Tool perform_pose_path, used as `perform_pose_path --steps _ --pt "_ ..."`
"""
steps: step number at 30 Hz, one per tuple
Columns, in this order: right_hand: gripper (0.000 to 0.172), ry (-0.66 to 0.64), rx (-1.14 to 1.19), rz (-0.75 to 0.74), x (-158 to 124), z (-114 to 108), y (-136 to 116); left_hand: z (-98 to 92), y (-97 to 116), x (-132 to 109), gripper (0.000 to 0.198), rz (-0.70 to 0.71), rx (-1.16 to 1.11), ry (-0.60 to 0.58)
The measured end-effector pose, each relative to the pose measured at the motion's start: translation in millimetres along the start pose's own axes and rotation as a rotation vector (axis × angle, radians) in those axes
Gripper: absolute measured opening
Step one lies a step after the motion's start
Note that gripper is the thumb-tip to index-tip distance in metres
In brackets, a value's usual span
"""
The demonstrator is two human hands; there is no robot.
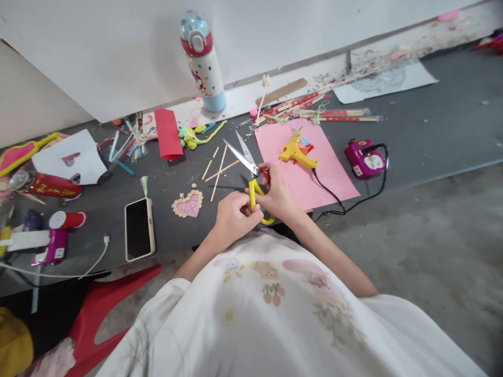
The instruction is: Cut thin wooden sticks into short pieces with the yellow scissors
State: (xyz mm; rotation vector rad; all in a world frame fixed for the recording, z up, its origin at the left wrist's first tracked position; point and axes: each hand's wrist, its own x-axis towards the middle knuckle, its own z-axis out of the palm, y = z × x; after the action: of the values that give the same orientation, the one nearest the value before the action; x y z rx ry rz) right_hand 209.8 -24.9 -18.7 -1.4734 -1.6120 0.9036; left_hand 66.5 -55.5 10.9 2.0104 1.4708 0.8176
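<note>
At frame centre, the right hand (280, 195) is gripping yellow-handled scissors (253, 170), blades pointing upper left; the left hand (234, 212) is curling at their lower end, its grip unclear.

The tabletop (432, 120) has a dark grey surface littered with small scraps. At its centre lie loose, thin wooden sticks (219, 173), two of them crossed; to their left lie a heart-shaped piece (188, 204) with a beaded-looking border and, face up near the front edge, a phone (138, 230). A pink sheet (306, 183) lies flat to the right, with a purple socket block (363, 159) beside it.
</note>
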Motion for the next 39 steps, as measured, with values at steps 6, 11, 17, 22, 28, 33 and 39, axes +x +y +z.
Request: perform_pose_path --steps 6,11,17,22,28,33,39 --pt "0.06 0.032 -0.064 -0.044 0 2 -1 -3.7 1 1 0.022 -0.032 -0.001 -0.028" --pt "0.059 0.044 -0.099 -0.067 0 4 -2 -3.4 -1 2 0.022 -0.048 0.011 -0.034" --pt "0.058 0.065 -0.135 -0.096 0 9 1 -0.8 -6 1 0.023 -0.064 0.028 -0.039" --pt "0.057 0.078 -0.145 -0.124 -1 12 5 -0.5 -8 1 0.023 -0.081 0.053 -0.062" --pt "0.057 0.063 -0.139 -0.113 -1 16 7 -1.2 -9 3 0.023 -0.108 0.068 -0.084" --pt "0.057 0.06 -0.144 -0.118 -2 18 9 -1.2 -11 3 0.023 -0.109 0.077 -0.088" --pt "0.056 0.058 -0.152 -0.123 -1 19 11 -1.4 -13 4 0.022 -0.123 0.078 -0.107"
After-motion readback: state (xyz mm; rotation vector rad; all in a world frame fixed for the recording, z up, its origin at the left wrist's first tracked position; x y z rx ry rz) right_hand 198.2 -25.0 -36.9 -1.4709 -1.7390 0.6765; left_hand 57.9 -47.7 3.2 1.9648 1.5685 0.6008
